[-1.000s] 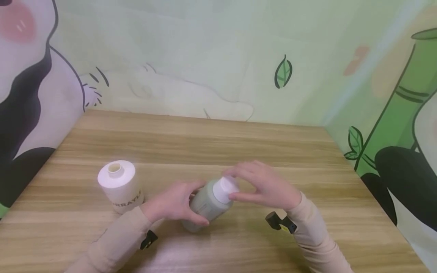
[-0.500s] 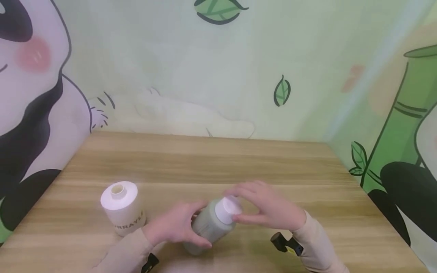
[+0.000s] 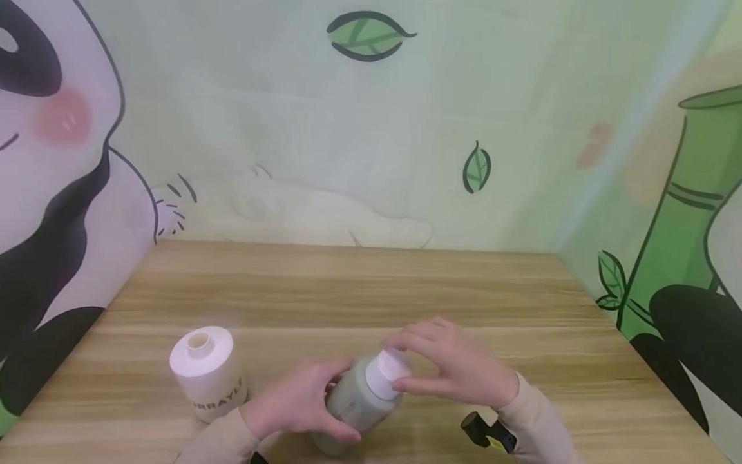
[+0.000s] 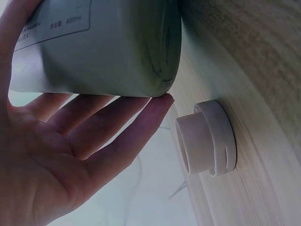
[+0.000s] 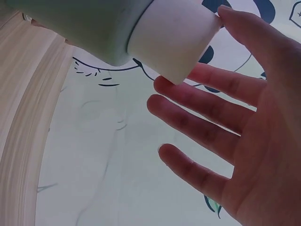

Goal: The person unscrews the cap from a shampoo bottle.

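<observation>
Tabletop (image 3: 348, 290) bears white container (image 3: 204, 380) and flanged piece (image 4: 202, 141); spread left fingers (image 4: 131, 136) grip bottle (image 3: 355, 405), right fingers (image 5: 207, 104) pinch cap (image 3: 384, 375).

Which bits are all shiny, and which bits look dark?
In the head view, the white container's top glows and a pale streak slants down the wall at the right; in the left wrist view, the left hand looks shadowy, and a dark shadow crosses the green bottle; in the right wrist view, the right hand looks dim.

The bottle (image 3: 355, 405) was grey-green, its cap (image 3: 384, 375) white. The table (image 3: 371, 296) had brown stripes, the wall (image 3: 278, 103) green leaves (image 3: 365, 33).
</observation>
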Demonstrator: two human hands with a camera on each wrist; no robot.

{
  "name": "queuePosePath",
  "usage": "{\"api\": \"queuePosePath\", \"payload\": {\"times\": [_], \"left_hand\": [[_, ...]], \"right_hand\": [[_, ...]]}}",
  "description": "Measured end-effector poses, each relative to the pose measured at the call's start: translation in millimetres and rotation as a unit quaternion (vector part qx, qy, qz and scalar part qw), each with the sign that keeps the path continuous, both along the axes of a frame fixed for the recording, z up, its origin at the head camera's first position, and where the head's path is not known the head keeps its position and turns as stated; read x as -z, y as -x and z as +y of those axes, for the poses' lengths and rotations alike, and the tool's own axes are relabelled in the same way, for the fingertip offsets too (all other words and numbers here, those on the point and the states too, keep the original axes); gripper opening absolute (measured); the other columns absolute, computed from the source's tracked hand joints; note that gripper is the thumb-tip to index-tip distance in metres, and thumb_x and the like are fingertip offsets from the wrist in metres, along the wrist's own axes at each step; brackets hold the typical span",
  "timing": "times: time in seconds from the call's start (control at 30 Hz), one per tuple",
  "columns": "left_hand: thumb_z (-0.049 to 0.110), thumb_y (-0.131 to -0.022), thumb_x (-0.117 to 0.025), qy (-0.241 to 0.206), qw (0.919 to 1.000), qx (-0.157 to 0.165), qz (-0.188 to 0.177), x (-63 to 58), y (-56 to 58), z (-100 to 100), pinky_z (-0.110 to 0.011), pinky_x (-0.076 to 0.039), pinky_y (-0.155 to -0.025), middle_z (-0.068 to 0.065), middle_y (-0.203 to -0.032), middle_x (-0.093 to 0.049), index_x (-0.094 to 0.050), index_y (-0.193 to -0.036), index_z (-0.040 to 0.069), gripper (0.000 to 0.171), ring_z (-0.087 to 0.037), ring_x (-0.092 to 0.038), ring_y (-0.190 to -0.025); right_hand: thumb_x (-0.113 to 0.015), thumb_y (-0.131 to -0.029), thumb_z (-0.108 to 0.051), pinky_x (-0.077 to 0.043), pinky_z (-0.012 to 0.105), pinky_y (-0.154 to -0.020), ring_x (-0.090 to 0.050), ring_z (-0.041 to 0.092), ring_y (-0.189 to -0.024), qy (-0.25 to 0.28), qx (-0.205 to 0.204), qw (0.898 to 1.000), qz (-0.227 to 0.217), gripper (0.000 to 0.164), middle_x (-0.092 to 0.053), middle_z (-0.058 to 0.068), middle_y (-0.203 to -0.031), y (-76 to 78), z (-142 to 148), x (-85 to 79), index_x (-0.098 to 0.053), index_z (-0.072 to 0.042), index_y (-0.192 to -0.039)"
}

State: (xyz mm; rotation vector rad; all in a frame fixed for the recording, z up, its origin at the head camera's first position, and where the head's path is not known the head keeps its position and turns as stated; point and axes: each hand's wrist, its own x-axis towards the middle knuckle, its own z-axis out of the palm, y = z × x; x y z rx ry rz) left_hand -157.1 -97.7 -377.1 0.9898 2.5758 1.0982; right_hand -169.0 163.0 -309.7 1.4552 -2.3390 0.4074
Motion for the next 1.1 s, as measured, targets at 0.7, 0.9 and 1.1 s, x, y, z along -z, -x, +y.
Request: {"api": "queuePosePath", "payload": {"times": [0.7, 0.9, 1.1], "left_hand": [[0.044, -0.064, -0.087, -0.012, 0.9999, 0.004, -0.004, -0.7, -0.8, -0.4, -0.023, -0.053, -0.079, 0.003, -0.106, -0.070, -0.057, -0.118, 0.018, 0.067, -0.010, -0.067, -0.096], [0.045, -0.063, -0.087, -0.007, 0.9999, 0.002, -0.009, -1.6, -0.9, -0.6, -0.021, -0.052, -0.079, 0.005, -0.105, -0.070, -0.057, -0.118, 0.019, 0.068, -0.009, -0.067, -0.096], [0.044, -0.063, -0.087, -0.009, 0.9999, 0.001, -0.012, -0.4, -1.0, -0.9, -0.021, -0.051, -0.079, 0.006, -0.105, -0.070, -0.058, -0.118, 0.020, 0.067, -0.007, -0.066, -0.096]], "right_hand": [[-0.061, -0.092, -0.045, -0.049, 0.034, -0.091, -0.061, 0.010, -0.105, -0.005, -0.014, 1.000, -0.005, 0.040, -0.067, -0.010, -0.114, 0.5, -0.3, 2.3, -0.060, -0.019, -0.123], [-0.061, -0.093, -0.043, -0.050, 0.032, -0.091, -0.061, 0.008, -0.107, -0.009, -0.019, 1.000, -0.008, 0.038, -0.067, -0.010, -0.116, 0.3, -0.8, 2.5, -0.061, -0.019, -0.122], [-0.061, -0.093, -0.041, -0.050, 0.031, -0.092, -0.060, 0.008, -0.109, -0.011, -0.028, 0.999, -0.015, 0.038, -0.066, -0.009, -0.118, -0.2, -0.5, 1.5, -0.060, -0.018, -0.124]]}}
